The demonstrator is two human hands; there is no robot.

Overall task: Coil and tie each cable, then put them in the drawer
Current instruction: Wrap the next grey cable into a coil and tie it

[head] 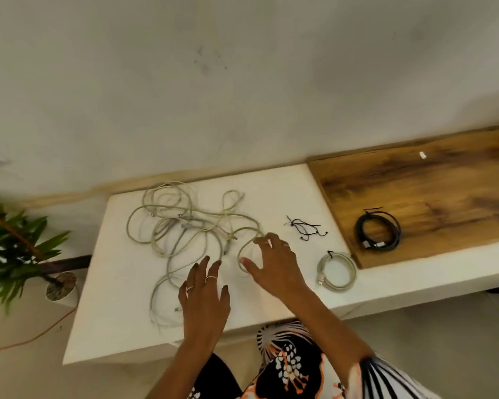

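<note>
A tangle of pale grey cables sprawls across the white table. My left hand hovers with spread fingers over its near strands. My right hand reaches with open fingers at a loop of the same tangle, holding nothing. A coiled, tied grey cable lies to the right. A coiled black cable rests on the wooden surface. Several black ties lie beyond my right hand.
A green plant in a white pot stands at the left on the floor. An orange cord runs across the floor there. A wall rises right behind the table. No drawer is in view.
</note>
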